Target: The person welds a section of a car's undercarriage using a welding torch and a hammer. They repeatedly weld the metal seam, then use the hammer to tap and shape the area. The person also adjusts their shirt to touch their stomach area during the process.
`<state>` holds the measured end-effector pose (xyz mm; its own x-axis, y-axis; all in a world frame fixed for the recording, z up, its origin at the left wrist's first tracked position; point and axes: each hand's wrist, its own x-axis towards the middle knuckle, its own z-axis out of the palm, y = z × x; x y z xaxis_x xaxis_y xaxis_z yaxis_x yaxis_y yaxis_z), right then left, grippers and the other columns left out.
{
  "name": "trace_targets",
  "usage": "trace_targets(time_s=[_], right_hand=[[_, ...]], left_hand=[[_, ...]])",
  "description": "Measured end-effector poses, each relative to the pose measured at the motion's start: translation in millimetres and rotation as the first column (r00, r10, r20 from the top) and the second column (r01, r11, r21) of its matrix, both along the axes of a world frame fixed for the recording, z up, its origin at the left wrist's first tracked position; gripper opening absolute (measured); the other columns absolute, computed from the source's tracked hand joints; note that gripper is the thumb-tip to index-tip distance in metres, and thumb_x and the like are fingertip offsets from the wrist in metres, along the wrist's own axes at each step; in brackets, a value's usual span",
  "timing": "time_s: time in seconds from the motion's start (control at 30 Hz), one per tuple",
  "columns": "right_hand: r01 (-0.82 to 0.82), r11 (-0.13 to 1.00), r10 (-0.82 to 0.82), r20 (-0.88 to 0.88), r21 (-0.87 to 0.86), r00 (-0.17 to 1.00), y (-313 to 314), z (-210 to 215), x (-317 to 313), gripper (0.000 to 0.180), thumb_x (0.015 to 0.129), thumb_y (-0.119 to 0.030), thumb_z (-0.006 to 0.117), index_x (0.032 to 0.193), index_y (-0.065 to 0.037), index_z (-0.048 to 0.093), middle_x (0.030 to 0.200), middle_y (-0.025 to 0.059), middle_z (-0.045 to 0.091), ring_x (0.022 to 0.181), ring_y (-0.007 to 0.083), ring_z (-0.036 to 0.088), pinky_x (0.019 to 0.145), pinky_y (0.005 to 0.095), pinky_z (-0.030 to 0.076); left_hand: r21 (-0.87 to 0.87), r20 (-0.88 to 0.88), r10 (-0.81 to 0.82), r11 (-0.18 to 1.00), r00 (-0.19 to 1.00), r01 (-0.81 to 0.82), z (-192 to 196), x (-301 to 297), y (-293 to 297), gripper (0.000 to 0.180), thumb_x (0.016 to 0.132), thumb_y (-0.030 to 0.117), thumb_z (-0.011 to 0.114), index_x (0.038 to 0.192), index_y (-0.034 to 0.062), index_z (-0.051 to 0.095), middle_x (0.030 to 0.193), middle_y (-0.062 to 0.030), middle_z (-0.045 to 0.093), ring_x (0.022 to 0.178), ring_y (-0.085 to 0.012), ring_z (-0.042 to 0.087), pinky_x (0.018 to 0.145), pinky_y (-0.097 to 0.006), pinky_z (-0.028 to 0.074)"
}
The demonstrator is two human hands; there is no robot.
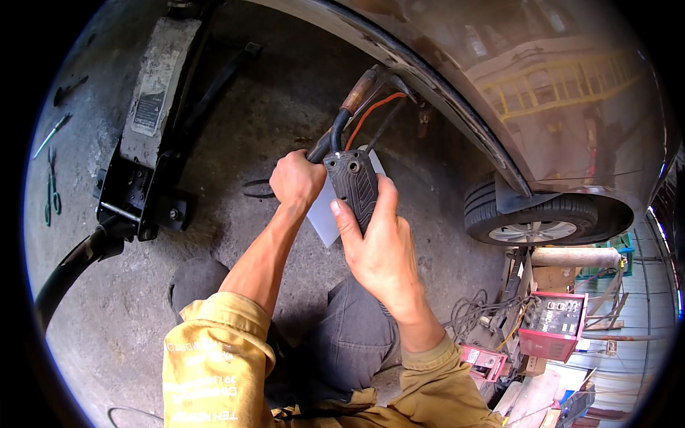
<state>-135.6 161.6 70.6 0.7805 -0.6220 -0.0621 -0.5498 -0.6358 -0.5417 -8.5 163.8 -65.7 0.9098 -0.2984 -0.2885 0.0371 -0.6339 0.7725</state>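
My right hand (382, 250) is closed around the black ribbed handle of a welding torch (353, 184), its thumb laid along the near side. The torch's curved black neck ends in a copper-coloured nozzle, close to the car's lower edge. To its left, my left hand (296, 180) is a fist around the dark shaft of a hammer (317, 150). The hammer's pointed metal head seems to lie beyond the nozzle, partly hidden by it. Behind the torch, an orange cable (367, 113) curves toward the car. A pale flat sheet (325, 220) shows below both hands.
A car's body panel (556, 107) overhangs the upper right, with a wheel (531, 217) below. A floor jack (153, 107) stands at left, near pliers (51, 189) and a thin tool (51, 135). A red welding machine (553, 324) and tangled cables (474, 314) lie at lower right.
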Motion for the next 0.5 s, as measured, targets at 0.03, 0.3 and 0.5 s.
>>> trace_targets(time_s=[0.03,0.3,0.5], right_hand=[[0.0,1.0,0.0,-0.006,-0.008,1.0,0.3,0.3,0.1,0.061,0.094,-0.032,0.057,0.13,0.006,0.026,0.076,0.0309,0.064,0.074,0.0505,0.064,0.065,0.0545,0.051],[0.085,0.996,-0.086,0.049,0.037,0.995,1.3,9.5,-2.8,0.053,0.094,-0.026,0.061,0.132,0.003,0.038,0.092,0.0257,0.068,0.087,0.0395,0.069,0.074,0.0422,0.052],[0.097,0.987,-0.104,0.051,0.127,0.993,-3.7,20.8,-3.3,0.052,0.095,-0.028,0.059,0.131,0.003,0.035,0.078,0.024,0.066,0.074,0.0397,0.068,0.062,0.0439,0.052]], left_hand=[[-0.002,-0.009,-0.001,1.0,1.0,0.001,0.4,-0.2,-0.2,0.027,0.073,0.019,0.061,0.096,0.0114,0.075,0.089,-0.0169,0.071,0.088,-0.0347,0.068,0.08,-0.042,0.053],[0.001,-0.067,-0.02,1.0,0.998,0.02,4.2,0.1,-1.2,0.027,0.073,0.017,0.062,0.095,0.0103,0.074,0.088,-0.0174,0.071,0.087,-0.035,0.068,0.079,-0.042,0.053],[0.01,-0.077,-0.029,0.999,0.997,0.03,3.2,1.5,-2.0,0.027,0.072,0.016,0.061,0.095,0.0102,0.074,0.088,-0.0176,0.071,0.087,-0.0356,0.068,0.079,-0.042,0.052]])
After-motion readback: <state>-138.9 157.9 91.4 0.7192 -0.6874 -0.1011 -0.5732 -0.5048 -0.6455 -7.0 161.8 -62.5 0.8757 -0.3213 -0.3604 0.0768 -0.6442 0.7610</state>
